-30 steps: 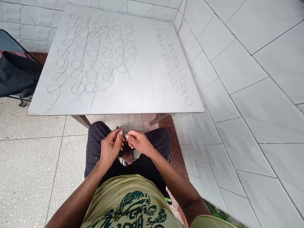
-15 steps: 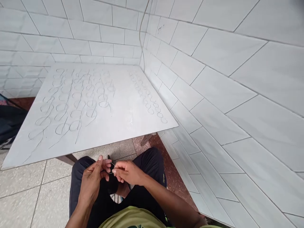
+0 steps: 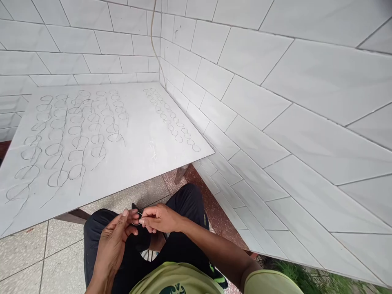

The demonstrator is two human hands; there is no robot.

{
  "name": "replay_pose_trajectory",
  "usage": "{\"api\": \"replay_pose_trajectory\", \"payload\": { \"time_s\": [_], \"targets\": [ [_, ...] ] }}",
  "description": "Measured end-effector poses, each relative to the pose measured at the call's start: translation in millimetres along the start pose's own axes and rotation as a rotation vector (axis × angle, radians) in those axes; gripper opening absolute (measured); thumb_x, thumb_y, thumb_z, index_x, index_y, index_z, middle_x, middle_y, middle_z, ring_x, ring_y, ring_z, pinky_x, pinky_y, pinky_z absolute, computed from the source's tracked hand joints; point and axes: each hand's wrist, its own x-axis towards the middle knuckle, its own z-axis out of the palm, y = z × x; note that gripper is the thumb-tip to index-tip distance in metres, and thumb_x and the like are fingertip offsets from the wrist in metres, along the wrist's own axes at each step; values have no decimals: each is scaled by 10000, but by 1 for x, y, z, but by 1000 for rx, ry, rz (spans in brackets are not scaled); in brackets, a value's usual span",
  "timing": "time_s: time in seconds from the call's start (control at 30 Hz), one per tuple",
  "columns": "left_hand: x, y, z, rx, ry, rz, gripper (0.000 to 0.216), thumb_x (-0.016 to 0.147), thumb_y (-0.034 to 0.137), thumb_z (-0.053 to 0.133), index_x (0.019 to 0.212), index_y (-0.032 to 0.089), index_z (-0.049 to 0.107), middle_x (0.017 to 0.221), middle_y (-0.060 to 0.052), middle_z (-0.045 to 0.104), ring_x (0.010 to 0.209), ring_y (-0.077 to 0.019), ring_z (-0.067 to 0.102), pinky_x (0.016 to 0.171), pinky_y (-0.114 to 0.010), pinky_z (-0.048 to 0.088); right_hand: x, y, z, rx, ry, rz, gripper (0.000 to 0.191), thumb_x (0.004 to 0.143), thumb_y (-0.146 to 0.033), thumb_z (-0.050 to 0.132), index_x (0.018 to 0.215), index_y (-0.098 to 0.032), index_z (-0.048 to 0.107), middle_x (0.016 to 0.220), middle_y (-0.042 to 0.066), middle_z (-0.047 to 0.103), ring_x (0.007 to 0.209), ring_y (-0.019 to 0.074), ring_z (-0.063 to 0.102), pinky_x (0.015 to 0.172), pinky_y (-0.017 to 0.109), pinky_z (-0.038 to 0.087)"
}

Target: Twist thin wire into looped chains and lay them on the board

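Observation:
Over my lap, a thin wire ring [image 3: 136,223] sits between my two hands. My right hand [image 3: 161,218] pinches its right side with thumb and forefinger, the other fingers curled. At the ring's left side, my left hand [image 3: 114,237] has its thumb raised and its bent fingers closed around the wire; its exact contact is partly hidden. On the white table [image 3: 137,167] ahead lie several rows of wire loops with long loose tails [image 3: 58,178]. Small wire rings without tails [image 3: 196,148] form two lines along the table's right side.
White tiled walls [image 3: 245,65] meet behind the table, and one runs close along my right. A cable [image 3: 152,38] hangs in the corner. Wooden table legs [image 3: 181,174] stand under the near edge. Speckled floor tiles [image 3: 24,249] show at lower left, grass [image 3: 294,275] at lower right.
The camera view has turned right, so the table and hands sit further left. Both hands stay together at the wire ring, with only slight finger movement.

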Motion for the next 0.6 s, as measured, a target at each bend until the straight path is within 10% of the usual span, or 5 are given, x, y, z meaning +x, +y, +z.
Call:
{"api": "replay_pose_trajectory", "payload": {
  "time_s": [0.23, 0.6],
  "targets": [
    [2, -8, -13, 523, 25, 92, 618, 792, 607, 751, 1241, 185, 707, 1111, -80, 756, 793, -176, 689, 798, -298, 569, -19, -29, -61, -29, 331, 1, 279, 962, -381, 617, 804, -152, 621, 596, -24, 600, 492, 80, 531, 499, 197, 422],
    [10, -57, -54, 624, -70, 57, 674, 756, 710, 700, 1156, 168, 726, 1051, -96, 772, 906, -259, 726, 710, -333, 629, -16, -72, -218, -14, 615, 194, 250, 945, -263, 686, 758, -125, 595, 496, -21, 578, 352, 71, 494, 278, 158, 242]
  ]
}}
